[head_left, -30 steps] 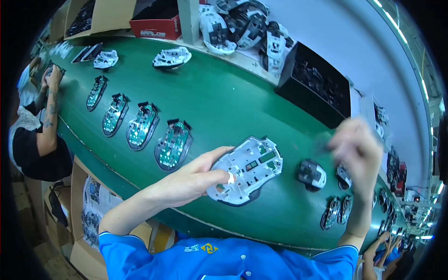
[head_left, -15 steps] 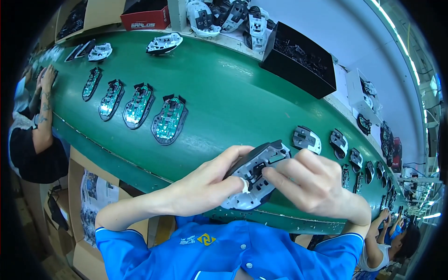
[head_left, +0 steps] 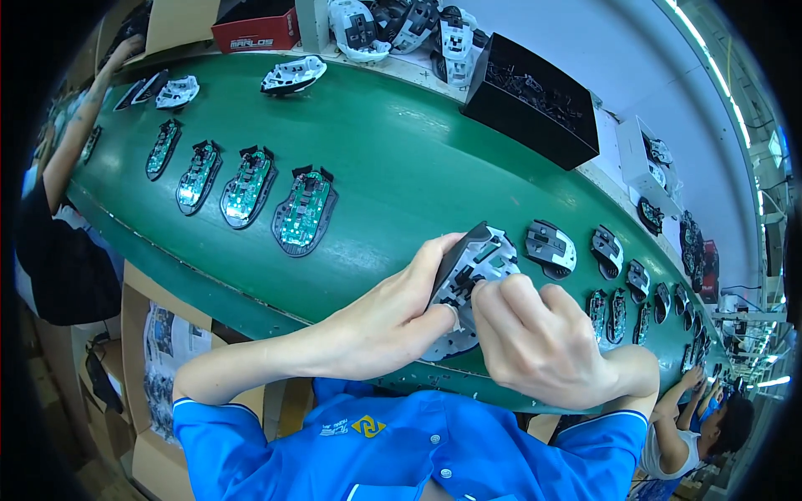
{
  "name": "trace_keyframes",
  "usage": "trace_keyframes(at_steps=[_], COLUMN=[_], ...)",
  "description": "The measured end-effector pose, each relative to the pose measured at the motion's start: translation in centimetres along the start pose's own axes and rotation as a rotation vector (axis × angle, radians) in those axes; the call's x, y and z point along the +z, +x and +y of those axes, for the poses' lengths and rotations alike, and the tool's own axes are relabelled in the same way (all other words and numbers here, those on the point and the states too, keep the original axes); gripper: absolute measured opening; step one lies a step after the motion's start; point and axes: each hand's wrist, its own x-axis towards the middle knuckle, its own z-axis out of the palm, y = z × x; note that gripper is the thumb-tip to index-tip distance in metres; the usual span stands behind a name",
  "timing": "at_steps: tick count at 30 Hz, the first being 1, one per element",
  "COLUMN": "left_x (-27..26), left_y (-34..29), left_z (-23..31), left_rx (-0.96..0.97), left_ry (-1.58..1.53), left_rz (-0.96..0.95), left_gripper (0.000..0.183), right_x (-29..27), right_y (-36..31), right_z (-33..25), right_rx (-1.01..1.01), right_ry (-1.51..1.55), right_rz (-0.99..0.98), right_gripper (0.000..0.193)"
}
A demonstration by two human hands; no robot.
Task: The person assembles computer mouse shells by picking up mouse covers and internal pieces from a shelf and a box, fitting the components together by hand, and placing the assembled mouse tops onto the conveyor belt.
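Observation:
A black-and-white computer mouse shell [head_left: 498,252] is in my left hand [head_left: 393,313], tilted with its hollow inner side toward me. My left fingers wrap behind its dark edge, and the thumb, with a whitish wrap at its tip, presses on the inner side. My right hand [head_left: 543,338] is closed, its thumb and forefinger pinched against black parts inside the shell. What the pinch holds is hidden by the fingers. The shell's lower end shows only partly between the hands, above the green table [head_left: 393,192].
Left on the table lie several mouse bases with green circuit boards [head_left: 303,215]; finished-looking shells [head_left: 550,249] line the right. A black box of small parts [head_left: 535,104] stands at the back, near a red box [head_left: 256,30]. A co-worker's arm [head_left: 75,142] is at far left.
The shell has turned steeper, its top end rising. My right hand has shifted slightly down over it, still pinched. At far left, the co-worker's arm has reached up toward a cardboard box.

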Motion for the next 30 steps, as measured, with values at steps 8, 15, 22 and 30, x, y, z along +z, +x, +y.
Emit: trace_keyframes(at_steps=[8,15,22,30], left_x=[-1.5,-2.3,-2.6,-2.3], left_y=[0.1,0.3,0.2,0.5], left_z=[1.8,-0.5,0.9,0.4], left_rx=[-0.195,-0.244,-0.248,-0.148], left_ry=[-0.063,-0.232,-0.206,-0.132], left_rz=[-0.135,-0.178,-0.184,-0.064], left_gripper=[0.068,0.06,0.065,0.068], right_x=[-0.1,-0.1,-0.9,-0.3], right_y=[0.6,1.0,1.5,2.0], right_z=[0.3,0.9,1.0,1.8], right_rx=[-0.098,-0.199,-0.166,-0.059], right_ry=[-0.121,-0.053,-0.03,0.164], right_rz=[-0.019,-0.046,-0.142,-0.038], right_gripper=[0.008,0.012,0.036,0.038])
